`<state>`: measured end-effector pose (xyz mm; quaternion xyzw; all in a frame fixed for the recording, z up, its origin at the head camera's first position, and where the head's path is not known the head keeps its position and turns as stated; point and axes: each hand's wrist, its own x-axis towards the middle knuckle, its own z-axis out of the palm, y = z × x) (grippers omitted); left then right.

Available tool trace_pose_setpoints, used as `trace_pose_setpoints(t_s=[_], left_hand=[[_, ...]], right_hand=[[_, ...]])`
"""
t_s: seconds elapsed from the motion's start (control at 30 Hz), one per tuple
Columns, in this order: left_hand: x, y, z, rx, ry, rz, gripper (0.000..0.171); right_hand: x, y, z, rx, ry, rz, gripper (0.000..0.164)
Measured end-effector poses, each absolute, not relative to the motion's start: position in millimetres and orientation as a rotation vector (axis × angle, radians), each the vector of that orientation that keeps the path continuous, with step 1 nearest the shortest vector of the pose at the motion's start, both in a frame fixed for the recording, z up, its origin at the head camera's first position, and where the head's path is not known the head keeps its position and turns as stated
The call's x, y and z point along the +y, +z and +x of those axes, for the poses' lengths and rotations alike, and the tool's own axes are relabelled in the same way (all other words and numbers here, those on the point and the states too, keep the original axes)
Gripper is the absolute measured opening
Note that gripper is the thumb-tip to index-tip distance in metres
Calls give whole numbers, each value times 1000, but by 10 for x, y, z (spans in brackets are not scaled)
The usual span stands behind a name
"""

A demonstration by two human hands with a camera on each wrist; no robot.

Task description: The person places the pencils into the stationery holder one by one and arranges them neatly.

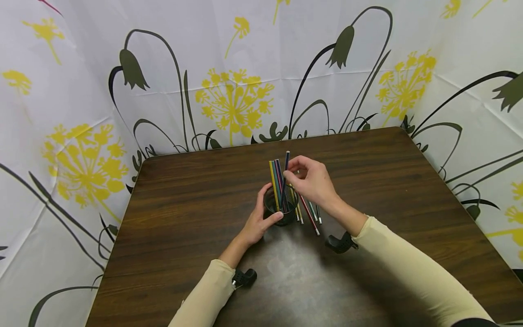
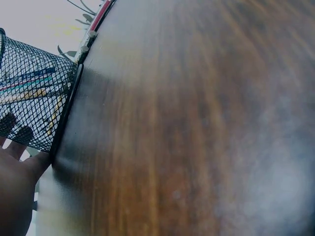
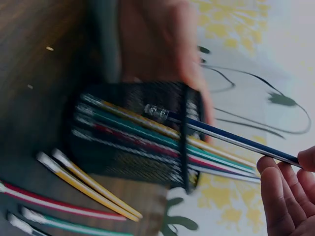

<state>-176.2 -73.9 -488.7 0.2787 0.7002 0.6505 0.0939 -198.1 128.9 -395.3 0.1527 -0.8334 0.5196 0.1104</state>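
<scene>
My left hand (image 1: pixel 256 222) grips a black mesh pencil cup (image 1: pixel 289 220) by its side, with the thumb near the front of the rim. The cup stands upright on the table, its mesh wall (image 2: pixel 37 73) filling the left edge of the left wrist view. Inside lean several pencils, among them a yellow pencil (image 1: pixel 273 177), a green one and a red one. Between thumb and fingers, my right hand (image 1: pixel 315 180) pinches a dark blue pencil (image 3: pixel 231 139) near its upper end. That pencil's eraser end points down, within the cup's mouth.
To the right of the cup, several loose pencils lie on the brown wooden table (image 1: pixel 196 209): yellow ones (image 3: pixel 88 187), a red one (image 3: pixel 64 202), a green one (image 3: pixel 83 227) and a dark one. A flower-patterned curtain (image 1: pixel 253 54) hangs behind the table.
</scene>
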Motion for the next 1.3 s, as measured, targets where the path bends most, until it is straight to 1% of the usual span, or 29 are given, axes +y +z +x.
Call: trace_pose_setpoints(t_s=[0.27,0.53,0.87,1.3], left_hand=[[-753,-4907,-1761,2062,1927,803,79],[-751,-5077,-1817,2056,1943,798,80],[-753,-4861,-1737,2099,1903,814,77],[-744,-4874,-1742,2091,1913,812,78]], right_hand=[[1155,-4152,-1941,-2520,1428,529,11],[1116,-4257,-1927,-2558,1380,571,11],[1082,-4304,-1922,-2569,1341,606,10],[1074,-4321,-1919,-2586,1327,590,9]])
